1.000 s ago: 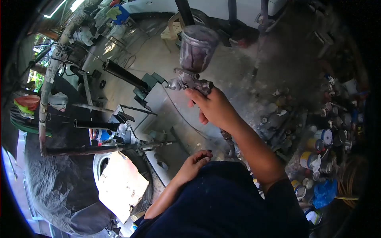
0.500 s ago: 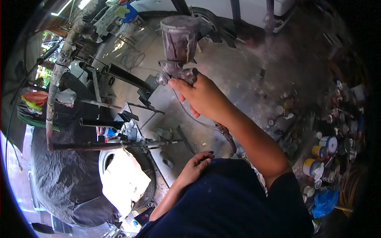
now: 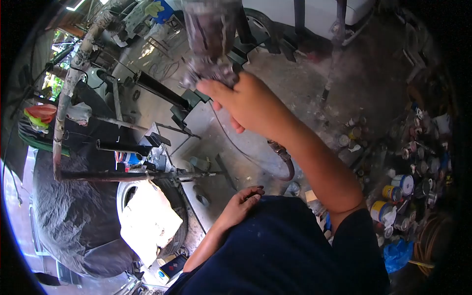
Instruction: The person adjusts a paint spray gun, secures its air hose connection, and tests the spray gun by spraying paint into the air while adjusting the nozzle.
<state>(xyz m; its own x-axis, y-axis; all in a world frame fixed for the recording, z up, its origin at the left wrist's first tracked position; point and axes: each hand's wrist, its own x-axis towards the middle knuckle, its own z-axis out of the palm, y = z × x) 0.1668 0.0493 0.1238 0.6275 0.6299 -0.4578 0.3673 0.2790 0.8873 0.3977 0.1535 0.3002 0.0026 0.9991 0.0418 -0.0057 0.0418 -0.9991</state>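
A paint-stained spray gun (image 3: 210, 71) with a metal cup (image 3: 211, 27) on top is gripped in my right hand (image 3: 243, 98), near the top centre. Its body is blurred, and the cup is cut off by the upper frame edge. A hose (image 3: 287, 164) hangs below my right wrist. Against the front of my dark shirt (image 3: 275, 241) rests my left hand (image 3: 242, 204), fingers curled together; whether anything is between them is too small to tell. Black tubes on stepped brackets (image 3: 162, 91) stand left of the gun.
A metal pipe frame (image 3: 108, 175) crosses the left side above a tyre (image 3: 179, 211) and pale sheet (image 3: 150, 221). Paint cans (image 3: 378, 211) and a blue bag (image 3: 397, 255) crowd the right. A white vehicle (image 3: 319, 14) is at the top.
My right hand has moved up and to the left with the spray gun. My left hand has stayed at my shirt. The view has shifted slightly.
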